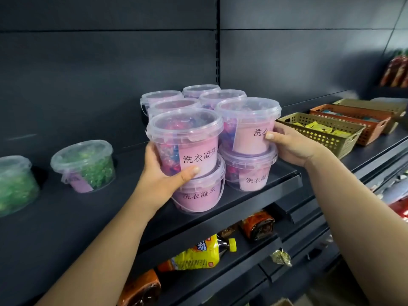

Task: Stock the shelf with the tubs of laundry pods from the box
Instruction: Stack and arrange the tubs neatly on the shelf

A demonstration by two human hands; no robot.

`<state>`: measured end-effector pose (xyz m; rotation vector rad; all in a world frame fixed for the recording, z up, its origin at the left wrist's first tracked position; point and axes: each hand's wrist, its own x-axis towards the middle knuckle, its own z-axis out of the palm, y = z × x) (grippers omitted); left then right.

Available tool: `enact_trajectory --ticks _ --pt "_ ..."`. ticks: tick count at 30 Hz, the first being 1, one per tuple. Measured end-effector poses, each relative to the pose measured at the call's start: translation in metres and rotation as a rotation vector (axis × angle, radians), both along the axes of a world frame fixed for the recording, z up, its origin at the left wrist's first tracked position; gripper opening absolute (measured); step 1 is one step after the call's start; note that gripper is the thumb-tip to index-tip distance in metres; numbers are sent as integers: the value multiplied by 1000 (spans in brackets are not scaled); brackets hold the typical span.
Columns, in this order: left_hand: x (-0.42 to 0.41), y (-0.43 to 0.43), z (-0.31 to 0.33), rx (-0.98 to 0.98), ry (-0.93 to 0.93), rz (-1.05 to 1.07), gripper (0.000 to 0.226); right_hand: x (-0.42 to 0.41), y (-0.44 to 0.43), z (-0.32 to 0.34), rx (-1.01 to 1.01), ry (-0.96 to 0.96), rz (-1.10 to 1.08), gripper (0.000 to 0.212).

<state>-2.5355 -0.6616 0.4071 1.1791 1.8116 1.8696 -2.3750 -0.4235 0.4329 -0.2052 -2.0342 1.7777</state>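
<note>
Clear tubs of pink and blue laundry pods with pink labels stand stacked two high on the dark shelf (254,191). My left hand (161,173) grips the front left upper tub (185,138), which sits on a lower tub (198,195). My right hand (293,144) grips the front right upper tub (247,124), which rests on another tub (249,171). Several more pink tubs (176,102) stand behind them. The box is out of view.
Two tubs of green pods (86,164) stand further left on the same shelf. Perforated baskets (320,131) with yellow packets sit to the right. Bottles (198,255) and jars lie on the shelf below.
</note>
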Motion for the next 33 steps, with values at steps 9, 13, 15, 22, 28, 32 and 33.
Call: enact_trajectory --ticks 9,13,15,22,28,32,33 --pt "0 -2 4 81 21 -74 95 15 -24 2 147 36 -251 78" --pt "5 -18 9 94 35 -4 100 25 -50 5 388 38 -688 59" --pt "7 -35 15 129 3 111 83 24 -75 10 438 116 -824 44" --pt "-7 -143 36 99 288 327 14 -2 -191 45 679 324 -970 14" --pt "-39 -281 41 -35 539 619 17 -89 -331 50 747 405 -573 35" --pt "-56 -397 37 -197 624 811 30 -152 -427 41 766 353 -373 33" --pt "-61 -427 36 -233 627 875 32 -167 -449 38 772 317 -322 30"
